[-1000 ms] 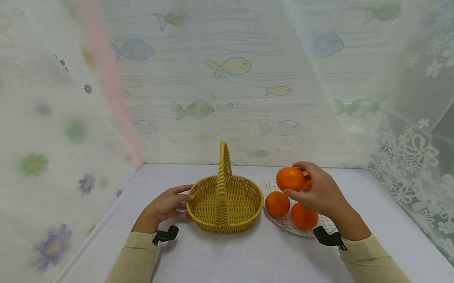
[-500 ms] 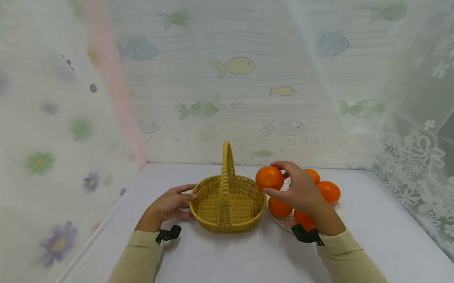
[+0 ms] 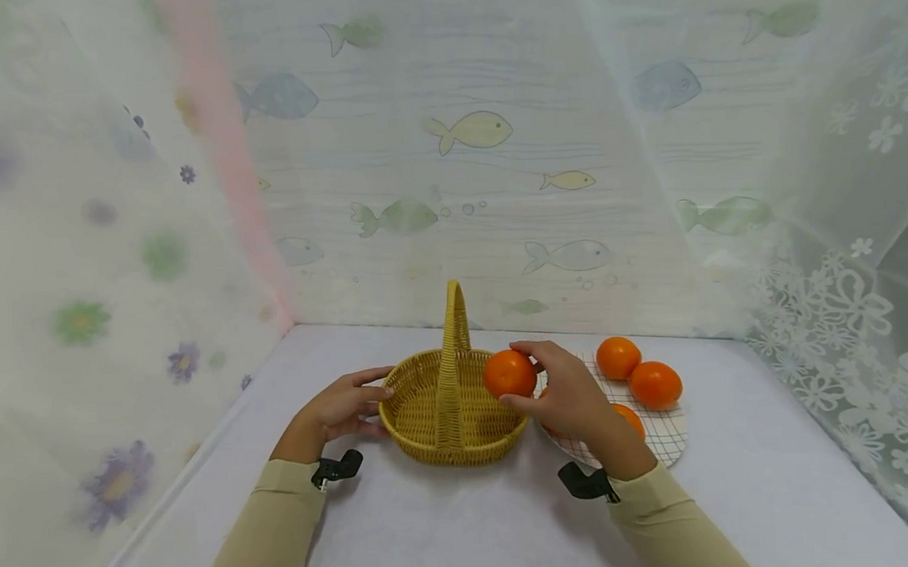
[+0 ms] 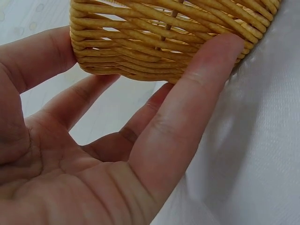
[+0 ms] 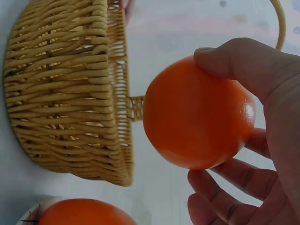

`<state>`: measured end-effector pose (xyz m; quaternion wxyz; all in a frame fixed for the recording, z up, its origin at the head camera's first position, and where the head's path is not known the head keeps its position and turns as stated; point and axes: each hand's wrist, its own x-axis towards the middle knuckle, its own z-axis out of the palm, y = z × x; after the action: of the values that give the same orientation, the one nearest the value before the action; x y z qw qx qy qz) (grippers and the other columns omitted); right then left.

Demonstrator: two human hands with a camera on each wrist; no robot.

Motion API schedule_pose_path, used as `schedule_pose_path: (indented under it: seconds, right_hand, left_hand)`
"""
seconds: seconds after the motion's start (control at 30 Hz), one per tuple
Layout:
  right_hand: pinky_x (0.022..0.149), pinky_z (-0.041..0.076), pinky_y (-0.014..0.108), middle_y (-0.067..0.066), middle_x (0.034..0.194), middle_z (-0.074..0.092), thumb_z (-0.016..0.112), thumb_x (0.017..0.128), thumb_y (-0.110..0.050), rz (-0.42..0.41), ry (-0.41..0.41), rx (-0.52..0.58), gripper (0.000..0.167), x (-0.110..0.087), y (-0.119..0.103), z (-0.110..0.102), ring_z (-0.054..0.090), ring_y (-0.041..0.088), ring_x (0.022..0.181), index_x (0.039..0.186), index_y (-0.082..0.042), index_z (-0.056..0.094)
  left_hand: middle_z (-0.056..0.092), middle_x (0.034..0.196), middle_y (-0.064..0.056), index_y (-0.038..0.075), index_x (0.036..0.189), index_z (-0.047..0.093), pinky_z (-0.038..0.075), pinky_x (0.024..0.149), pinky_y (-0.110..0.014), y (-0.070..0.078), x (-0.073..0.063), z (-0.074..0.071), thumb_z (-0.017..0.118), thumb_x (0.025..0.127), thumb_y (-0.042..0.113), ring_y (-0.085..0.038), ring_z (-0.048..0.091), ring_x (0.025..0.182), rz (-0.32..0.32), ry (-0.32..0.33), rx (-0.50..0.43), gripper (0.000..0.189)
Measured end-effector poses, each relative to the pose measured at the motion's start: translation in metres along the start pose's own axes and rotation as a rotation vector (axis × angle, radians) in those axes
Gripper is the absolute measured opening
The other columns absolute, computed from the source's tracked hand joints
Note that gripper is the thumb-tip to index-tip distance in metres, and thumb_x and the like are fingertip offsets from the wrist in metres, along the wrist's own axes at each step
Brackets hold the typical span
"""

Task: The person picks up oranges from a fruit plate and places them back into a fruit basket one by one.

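Observation:
A yellow wicker basket (image 3: 407,431) with a tall arched handle (image 3: 448,375) stands upright on the table, and no fruit shows in it. At its left end my left hand (image 3: 341,408) holds the side, the thumb and fingers spread around the woven wall (image 4: 140,47). My right hand (image 3: 570,396) grips a smooth, glossy round orange fruit (image 3: 510,375) between thumb and fingertips. That fruit hangs above the basket's right rim; in the right wrist view the same fruit (image 5: 197,112) appears beside the basket opening (image 5: 117,108).
A white plate with a dark grid pattern (image 3: 673,443) lies right of the basket, close to it. It bears several similar fruits, among them one at the back (image 3: 618,359) and one on the right (image 3: 655,385). Fish-patterned curtains (image 3: 473,191) hang behind the white-covered table (image 3: 462,525).
My right hand has carried the orange fruit leftward from above the plate and slightly down, over the basket's right rim. My left hand has stayed on the basket.

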<state>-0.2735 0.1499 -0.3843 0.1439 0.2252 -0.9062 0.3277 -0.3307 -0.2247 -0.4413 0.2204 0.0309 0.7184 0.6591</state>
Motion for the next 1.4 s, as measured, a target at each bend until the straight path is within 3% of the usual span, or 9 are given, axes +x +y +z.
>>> schedule_pose_path:
  seconds: [0.2, 0.4, 0.73, 0.93, 1.4]
  right_hand:
    - [0.088, 0.06, 0.042, -0.001, 0.132, 0.067, 0.09, 0.08, -0.042, 0.002, -0.026, -0.014, 0.074, 0.0, -0.005, 0.004, 0.063, 0.019, 0.107, 0.142, -0.017, 0.06]
    - [0.09, 0.059, 0.039, 0.0, 0.126, 0.07, 0.092, 0.078, -0.04, 0.022, -0.07, -0.027, 0.071, -0.001, -0.01, 0.014, 0.064, 0.019, 0.106, 0.138, -0.016, 0.062]
    - [0.094, 0.059, 0.045, 0.0, 0.132, 0.067, 0.091, 0.079, -0.039, -0.034, -0.138, -0.063, 0.067, -0.004, -0.012, 0.031, 0.064, 0.023, 0.116, 0.138, -0.019, 0.067]
    - [0.098, 0.058, 0.046, 0.002, 0.14, 0.063, 0.09, 0.08, -0.042, -0.024, -0.171, -0.073, 0.069, -0.005, -0.013, 0.04, 0.061, 0.025, 0.123, 0.14, -0.019, 0.066]
    - [0.093, 0.058, 0.035, -0.002, 0.133, 0.066, 0.085, 0.085, -0.045, -0.02, -0.195, -0.114, 0.064, -0.006, -0.011, 0.048, 0.064, 0.015, 0.11, 0.14, -0.018, 0.066]
  left_hand:
    - [0.059, 0.143, -0.019, 0.02, 0.157, 0.045, 0.062, 0.085, -0.054, -0.001, 0.001, 0.0, 0.066, 0.102, 0.02, -0.031, 0.07, 0.115, 0.008, 0.002, 0.004, 0.059]
    - [0.058, 0.144, -0.018, 0.02, 0.157, 0.045, 0.062, 0.085, -0.054, -0.002, 0.001, -0.002, 0.066, 0.102, 0.02, -0.03, 0.069, 0.116, 0.013, -0.002, 0.003, 0.059]
    - [0.058, 0.144, -0.019, 0.019, 0.157, 0.045, 0.062, 0.084, -0.055, -0.003, 0.003, -0.002, 0.067, 0.102, 0.021, -0.031, 0.069, 0.116, 0.007, -0.001, -0.008, 0.06]
    - [0.058, 0.144, -0.019, 0.019, 0.157, 0.045, 0.062, 0.085, -0.055, -0.004, 0.004, -0.004, 0.068, 0.101, 0.021, -0.032, 0.069, 0.117, 0.002, 0.001, -0.019, 0.06]
    - [0.057, 0.145, -0.019, 0.02, 0.157, 0.045, 0.062, 0.085, -0.054, -0.001, 0.002, -0.001, 0.065, 0.103, 0.02, -0.031, 0.069, 0.116, -0.007, 0.009, -0.006, 0.058]
